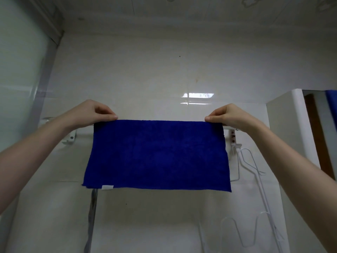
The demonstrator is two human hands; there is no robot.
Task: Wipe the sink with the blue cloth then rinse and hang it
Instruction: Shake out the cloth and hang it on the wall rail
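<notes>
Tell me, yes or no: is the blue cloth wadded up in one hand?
No, the blue cloth hangs spread flat, top corners pinched by the left hand and right hand.

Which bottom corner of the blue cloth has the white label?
The corner of the blue cloth below the left hand: the white label sits there; the other bottom corner is plain.

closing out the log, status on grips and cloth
Left grip pinches top left corner, right grip top right. Blue rectangular terry cloth spread flat before white wall rail. White wire hangers close at its right.
</notes>
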